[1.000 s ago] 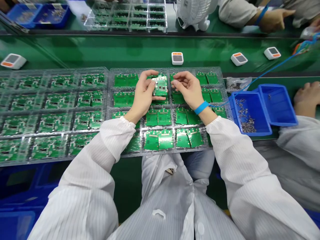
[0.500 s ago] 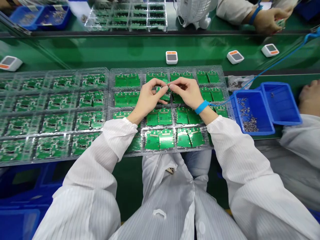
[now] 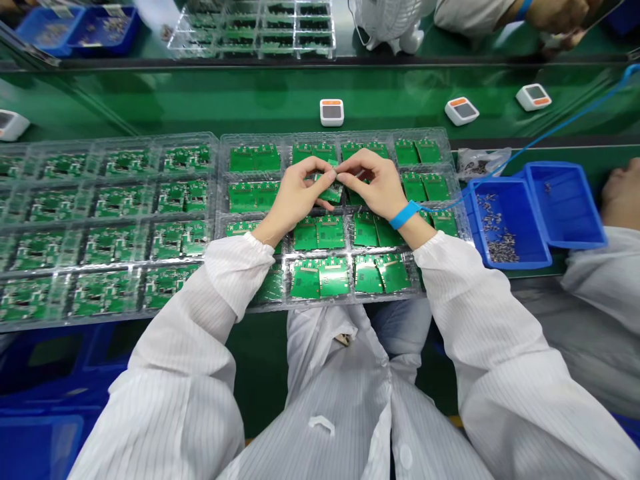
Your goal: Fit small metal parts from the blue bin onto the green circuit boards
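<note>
Your left hand (image 3: 295,193) and right hand (image 3: 373,185) curl inward over the clear tray (image 3: 445,137), fingertips meeting near its middle, in much the same closed pose as half a second ago. Anything pinched between them is too small to tell, so you can't be sure from here whether they grip or only touch.

The loose green board (image 3: 330,192) sits tilted just under your left fingers, among the boards lying in the tray's cells. A second ago it stood higher, held up between your hands; now it is lower and more of your palms show above it.

A blue strap (image 3: 404,215) circles your right wrist, its blue cord (image 3: 540,148) running off toward the upper right. Just right of the tray are two blue bins (image 3: 505,227), the nearer one holding small metal parts. Across the green belt, your co-worker's hand (image 3: 555,13) has moved up to the top edge of the view.
</note>
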### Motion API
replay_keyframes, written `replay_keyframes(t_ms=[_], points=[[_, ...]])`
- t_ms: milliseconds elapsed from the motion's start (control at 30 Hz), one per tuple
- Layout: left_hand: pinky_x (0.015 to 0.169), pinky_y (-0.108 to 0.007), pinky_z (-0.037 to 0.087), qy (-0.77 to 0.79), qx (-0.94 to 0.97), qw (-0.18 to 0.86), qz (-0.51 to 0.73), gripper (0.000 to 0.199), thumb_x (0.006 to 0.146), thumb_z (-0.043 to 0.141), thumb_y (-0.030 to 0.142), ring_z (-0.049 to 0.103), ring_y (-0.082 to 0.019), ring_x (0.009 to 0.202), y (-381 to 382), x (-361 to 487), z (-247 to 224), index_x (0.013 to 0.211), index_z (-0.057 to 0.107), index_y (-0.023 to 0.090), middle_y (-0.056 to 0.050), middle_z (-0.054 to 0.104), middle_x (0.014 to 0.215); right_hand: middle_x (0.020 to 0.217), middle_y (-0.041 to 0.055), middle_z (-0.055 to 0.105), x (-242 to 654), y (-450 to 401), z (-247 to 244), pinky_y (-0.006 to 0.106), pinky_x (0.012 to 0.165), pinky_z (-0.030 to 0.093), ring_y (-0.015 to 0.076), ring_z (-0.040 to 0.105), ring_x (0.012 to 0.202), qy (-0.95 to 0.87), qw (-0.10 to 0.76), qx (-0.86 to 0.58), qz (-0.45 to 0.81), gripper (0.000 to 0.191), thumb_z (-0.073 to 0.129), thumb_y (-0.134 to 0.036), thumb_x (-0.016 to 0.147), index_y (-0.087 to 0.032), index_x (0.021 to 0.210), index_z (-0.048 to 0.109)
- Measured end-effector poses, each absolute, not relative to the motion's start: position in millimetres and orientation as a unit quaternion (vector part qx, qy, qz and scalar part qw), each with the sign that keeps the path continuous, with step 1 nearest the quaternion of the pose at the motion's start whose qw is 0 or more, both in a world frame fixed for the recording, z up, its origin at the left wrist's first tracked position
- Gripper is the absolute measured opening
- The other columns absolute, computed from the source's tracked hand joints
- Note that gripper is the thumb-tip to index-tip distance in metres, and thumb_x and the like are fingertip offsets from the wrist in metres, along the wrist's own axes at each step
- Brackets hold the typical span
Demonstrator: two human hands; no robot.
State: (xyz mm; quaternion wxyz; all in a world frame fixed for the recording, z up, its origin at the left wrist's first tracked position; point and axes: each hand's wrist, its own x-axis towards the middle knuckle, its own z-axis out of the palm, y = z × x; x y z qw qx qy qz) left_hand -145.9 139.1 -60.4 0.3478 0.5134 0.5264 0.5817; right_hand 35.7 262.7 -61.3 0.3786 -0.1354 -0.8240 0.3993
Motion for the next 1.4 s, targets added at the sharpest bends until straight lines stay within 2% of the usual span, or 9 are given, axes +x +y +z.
replay_keyframes(t_ms=[200,433,667,833,1033,1167,1267,1400], points=[[0.057,-0.024,0.070,0.531,0.493,0.378,0.576,0.051,0.089,0.089,0.072,0.067,-0.014,0.081,137.4,-146.6,-57.6,0.102,0.075,0.025,-0.004,0.067,0.105,0.106,0.0046,0.076,35.4,261.9,-61.6,0.035,0.082,0.059,0.0198,0.068,0.094,-0.821,0.386,-0.132,0.399,0.040,0.080,-0.066,0.103,-0.026,0.109,0.086],[0.061,-0.025,0.071,0.538,0.512,0.380,0.552,0.040,0.099,0.083,0.063,0.074,-0.018,0.095,137.6,-149.3,-58.3,0.109,0.075,0.026,-0.008,0.073,0.118,0.107,0.0056,0.076,36.7,259.0,-57.6,0.037,0.084,0.061,0.0219,0.069,0.097,-0.816,0.389,-0.141,0.404,0.046,0.079,-0.073,0.100,-0.028,0.105,0.085],[0.059,-0.028,0.072,0.545,0.525,0.360,0.546,0.050,0.097,0.080,0.076,0.074,-0.019,0.093,137.1,-150.1,-58.6,0.108,0.077,0.027,-0.008,0.072,0.112,0.107,0.0058,0.076,37.2,258.1,-57.7,0.040,0.087,0.063,0.0225,0.069,0.097,-0.816,0.388,-0.140,0.404,0.041,0.080,-0.068,0.102,-0.028,0.108,0.086],[0.058,-0.026,0.071,0.535,0.534,0.358,0.548,0.055,0.094,0.080,0.080,0.072,-0.017,0.090,137.4,-150.8,-59.6,0.109,0.076,0.027,-0.006,0.070,0.110,0.107,0.0055,0.075,36.3,258.6,-58.6,0.039,0.087,0.063,0.0218,0.069,0.096,-0.822,0.390,-0.133,0.393,0.044,0.078,-0.070,0.103,-0.027,0.109,0.086],[0.059,-0.023,0.069,0.549,0.534,0.353,0.538,0.036,0.102,0.079,0.062,0.069,-0.014,0.082,135.8,-150.1,-57.4,0.108,0.074,0.027,-0.003,0.067,0.104,0.107,0.0066,0.075,35.6,254.5,-56.1,0.036,0.076,0.059,0.0215,0.069,0.094,-0.824,0.387,-0.130,0.393,0.050,0.076,-0.076,0.102,-0.027,0.106,0.086],[0.059,-0.023,0.069,0.544,0.523,0.356,0.551,0.029,0.102,0.081,0.054,0.069,-0.014,0.084,135.2,-148.3,-55.0,0.102,0.073,0.027,-0.004,0.067,0.107,0.108,0.0068,0.075,36.0,253.5,-55.3,0.035,0.075,0.058,0.0210,0.068,0.092,-0.823,0.385,-0.134,0.396,0.051,0.076,-0.077,0.101,-0.028,0.110,0.085],[0.061,-0.023,0.069,0.544,0.524,0.325,0.569,0.034,0.101,0.080,0.060,0.069,-0.014,0.086,135.4,-145.6,-54.5,0.101,0.071,0.027,-0.004,0.066,0.110,0.105,0.0063,0.073,35.9,255.2,-56.5,0.035,0.077,0.058,0.0195,0.066,0.088,-0.820,0.390,-0.148,0.392,0.056,0.076,-0.080,0.099,-0.026,0.112,0.082],[0.061,-0.024,0.070,0.542,0.538,0.295,0.575,0.044,0.099,0.079,0.071,0.065,-0.013,0.080,134.6,-141.1,-54.4,0.102,0.071,0.028,-0.003,0.065,0.108,0.100,0.0053,0.073,34.6,256.1,-57.5,0.034,0.076,0.057,0.0175,0.065,0.083,-0.816,0.395,-0.163,0.390,0.063,0.076,-0.086,0.095,-0.024,0.104,0.080]])
